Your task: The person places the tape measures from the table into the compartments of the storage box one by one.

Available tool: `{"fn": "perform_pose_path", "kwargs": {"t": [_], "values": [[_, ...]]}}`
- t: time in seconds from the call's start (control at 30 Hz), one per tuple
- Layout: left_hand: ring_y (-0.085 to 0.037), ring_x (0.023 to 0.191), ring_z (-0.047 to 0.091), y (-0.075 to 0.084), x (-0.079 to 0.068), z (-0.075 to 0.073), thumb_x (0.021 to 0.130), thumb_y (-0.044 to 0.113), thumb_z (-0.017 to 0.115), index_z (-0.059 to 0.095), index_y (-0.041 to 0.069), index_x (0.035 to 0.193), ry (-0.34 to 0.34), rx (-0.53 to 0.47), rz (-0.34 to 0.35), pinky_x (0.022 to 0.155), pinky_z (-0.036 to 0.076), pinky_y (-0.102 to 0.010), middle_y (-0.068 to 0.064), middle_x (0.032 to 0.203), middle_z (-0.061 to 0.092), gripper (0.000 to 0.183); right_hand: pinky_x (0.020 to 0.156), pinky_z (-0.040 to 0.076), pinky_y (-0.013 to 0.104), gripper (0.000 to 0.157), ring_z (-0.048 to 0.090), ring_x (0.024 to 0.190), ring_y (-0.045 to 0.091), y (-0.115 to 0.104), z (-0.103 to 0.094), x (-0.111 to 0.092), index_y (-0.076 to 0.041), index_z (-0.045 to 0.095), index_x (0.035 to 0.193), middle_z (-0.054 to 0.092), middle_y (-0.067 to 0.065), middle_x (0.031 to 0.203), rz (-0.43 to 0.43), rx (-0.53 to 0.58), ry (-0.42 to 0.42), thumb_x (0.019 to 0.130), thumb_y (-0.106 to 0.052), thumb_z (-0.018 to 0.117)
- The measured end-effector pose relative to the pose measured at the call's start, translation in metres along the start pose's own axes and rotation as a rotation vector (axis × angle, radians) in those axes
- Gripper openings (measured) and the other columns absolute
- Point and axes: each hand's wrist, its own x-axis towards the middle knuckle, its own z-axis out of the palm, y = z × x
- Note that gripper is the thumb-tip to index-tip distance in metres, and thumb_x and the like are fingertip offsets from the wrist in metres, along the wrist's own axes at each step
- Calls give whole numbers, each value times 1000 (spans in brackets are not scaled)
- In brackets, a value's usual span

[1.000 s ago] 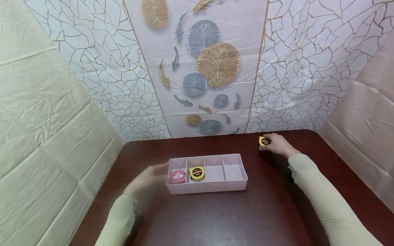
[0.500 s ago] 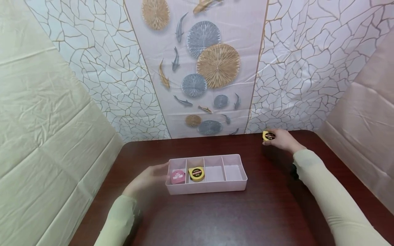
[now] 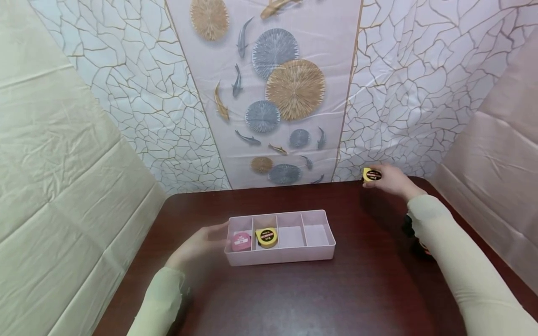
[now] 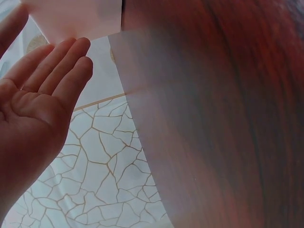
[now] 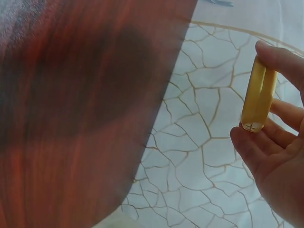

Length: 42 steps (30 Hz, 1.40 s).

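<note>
A: Gripping what, with the right hand [image 3: 392, 179]?

B: Pinching a yellow tape measure [image 3: 372, 175] between thumb and fingertips, seen from its narrow side in the right wrist view. Held up on the inward side of the right hand, with patterned cloth [image 3: 378, 116] behind, well apart from the left hand [image 3: 199, 243].

A: And doing what on the left?

B: Extending straight, uncurled fingers to the nearest end wall of a pale pink tray [image 3: 281, 255]. Seemingly touching there; hard to tell how firmly.

A: Resting where, exactly?

B: On the desk [image 3: 302, 298], between left hand and right hand, much nearer to the left.

A: Containing what?

B: Divided into 4 compartments, counting away from the left hand. Holding a pink tape measure [image 3: 241, 242] in compartment 1, just beside the left fingertips, and a boxed yellow tape measure [image 3: 266, 237] in compartment 2, next along toward the right hand.

A: And glimpsed below the right wrist?

B: Something dark with orange [image 3: 421, 248], too hidden behind the pale sleeve [image 3: 458, 270] to name.
</note>
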Motion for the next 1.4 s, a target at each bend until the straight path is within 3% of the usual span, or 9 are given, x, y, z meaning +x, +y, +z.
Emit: {"fn": "perform_pose_path", "kwargs": {"t": [0.2,0.33,0.6,0.7,0.87,1.0,1.27,1.4], "values": [[-27,133,52,-1,0,-2,85,33,81,46,32,152,-10,-20,7,101,50,-43,-2,151,50,75,87,45,57,76,56,104,41,-6,-18,6,13,41,145,53,36,131,-22,-11,28,92,-30,75],[-25,133,53,2,-2,-2,84,35,82,46,34,151,11,4,-28,101,49,-43,1,150,51,76,85,45,55,76,56,100,40,-8,-29,8,11,40,147,54,36,129,-24,-14,36,93,-30,74],[-29,132,53,-2,-2,-2,84,31,82,45,33,152,-7,-44,-2,100,50,-44,-2,150,51,77,72,43,42,72,56,87,32,-14,-46,6,11,46,143,61,28,112,-50,-39,89,91,-29,75],[-28,132,53,-2,-3,-3,84,31,83,44,33,152,7,-51,-14,100,50,-43,-1,150,51,78,74,43,44,74,55,89,34,-15,-51,5,11,44,144,60,29,112,-42,-50,93,91,-31,75],[-25,132,53,-2,-3,-6,81,33,84,44,36,152,47,-21,-46,100,51,-42,2,149,52,81,78,44,50,82,53,98,40,-16,-62,3,11,34,150,50,36,127,0,-42,71,94,-35,72],[-28,131,54,-2,-2,-6,80,34,85,44,35,152,66,11,-40,97,52,-43,1,149,52,83,80,43,52,80,51,100,42,-20,-68,4,12,36,148,49,37,129,-13,-50,91,93,-34,72],[-32,131,54,-3,2,-1,85,30,82,45,31,152,-5,-43,16,98,52,-46,-6,148,53,77,82,44,56,78,52,101,42,-28,-69,7,10,42,146,51,34,124,-25,-67,108,92,-36,74],[-30,130,55,-2,0,-2,82,31,84,44,32,153,26,-31,-10,97,53,-44,-3,148,53,81,87,44,59,80,52,106,43,-35,-70,10,7,42,147,50,33,129,-28,-55,93,91,-41,74]]}}
